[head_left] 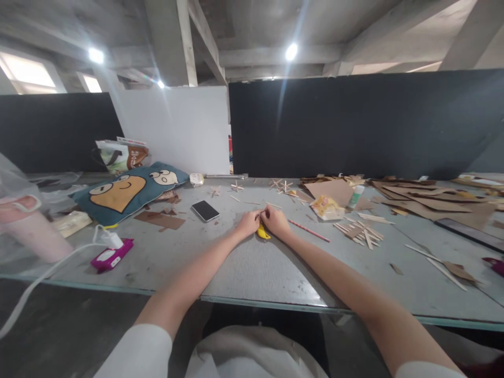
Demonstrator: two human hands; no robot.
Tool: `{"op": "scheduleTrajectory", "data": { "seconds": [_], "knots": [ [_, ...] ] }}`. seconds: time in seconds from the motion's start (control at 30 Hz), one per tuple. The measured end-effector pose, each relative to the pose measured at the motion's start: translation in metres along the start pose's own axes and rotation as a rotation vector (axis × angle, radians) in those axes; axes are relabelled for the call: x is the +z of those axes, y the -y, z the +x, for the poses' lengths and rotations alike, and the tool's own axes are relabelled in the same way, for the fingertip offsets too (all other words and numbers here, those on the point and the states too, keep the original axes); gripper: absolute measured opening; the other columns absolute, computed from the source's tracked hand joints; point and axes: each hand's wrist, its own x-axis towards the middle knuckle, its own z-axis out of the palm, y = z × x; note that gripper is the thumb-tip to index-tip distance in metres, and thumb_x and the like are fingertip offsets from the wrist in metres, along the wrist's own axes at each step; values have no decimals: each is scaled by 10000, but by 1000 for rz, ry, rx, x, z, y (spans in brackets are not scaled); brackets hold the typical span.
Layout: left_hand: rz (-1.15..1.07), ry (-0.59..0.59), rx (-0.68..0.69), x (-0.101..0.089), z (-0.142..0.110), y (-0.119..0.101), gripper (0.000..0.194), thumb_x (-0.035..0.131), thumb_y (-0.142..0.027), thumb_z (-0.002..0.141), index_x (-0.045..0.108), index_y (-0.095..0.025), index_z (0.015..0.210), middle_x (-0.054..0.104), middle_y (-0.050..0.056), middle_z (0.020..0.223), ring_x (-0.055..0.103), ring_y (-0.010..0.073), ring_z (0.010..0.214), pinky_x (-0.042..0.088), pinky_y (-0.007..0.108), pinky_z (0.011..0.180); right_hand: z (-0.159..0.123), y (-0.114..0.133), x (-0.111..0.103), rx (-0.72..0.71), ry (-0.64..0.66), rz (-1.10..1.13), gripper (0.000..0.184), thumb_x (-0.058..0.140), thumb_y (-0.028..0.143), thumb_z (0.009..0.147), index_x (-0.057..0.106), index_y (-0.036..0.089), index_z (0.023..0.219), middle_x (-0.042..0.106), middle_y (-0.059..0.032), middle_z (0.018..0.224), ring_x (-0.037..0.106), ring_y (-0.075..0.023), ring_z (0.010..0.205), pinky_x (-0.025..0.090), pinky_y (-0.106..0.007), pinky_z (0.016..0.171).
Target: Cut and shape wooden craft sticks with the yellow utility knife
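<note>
My left hand (pixel 249 223) and my right hand (pixel 276 221) meet over the middle of the table, fingers bent and closed, fingertips close together. A small yellow object (pixel 263 232) of unclear kind shows just below and between them; I cannot tell whether it is held or lies on the table. What the fingertips pinch is too small and covered to make out. Beside my right hand lies a red-and-white striped stick (pixel 309 230). Thin wooden sticks (pixel 273 206) lie just beyond the hands, and a phone (pixel 205 211) lies to the left of them.
Wooden craft sticks (pixel 360 234), a glue stick (pixel 356 197), a yellow-and-white packet (pixel 327 207) and cardboard sheets (pixel 429 198) lie to the right. On the left are a blue cushion (pixel 136 189), a purple power strip (pixel 113 255) with a white cable and a pink bottle (pixel 35 228).
</note>
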Motion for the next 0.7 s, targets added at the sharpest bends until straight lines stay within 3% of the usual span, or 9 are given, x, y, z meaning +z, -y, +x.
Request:
{"op": "scheduleTrajectory", "data": {
  "seconds": [0.7],
  "knots": [
    [38,37,-20,-1,-1,-2,519,496,-13,926,740,-249,1318,745,56,1329,690,218,1249,501,280,1064,-1,1,-3,15,-25,-44,140,563,267,881,663,205,805,709,-56,737,603,-191,684,306,-264,595]
  ]
}}
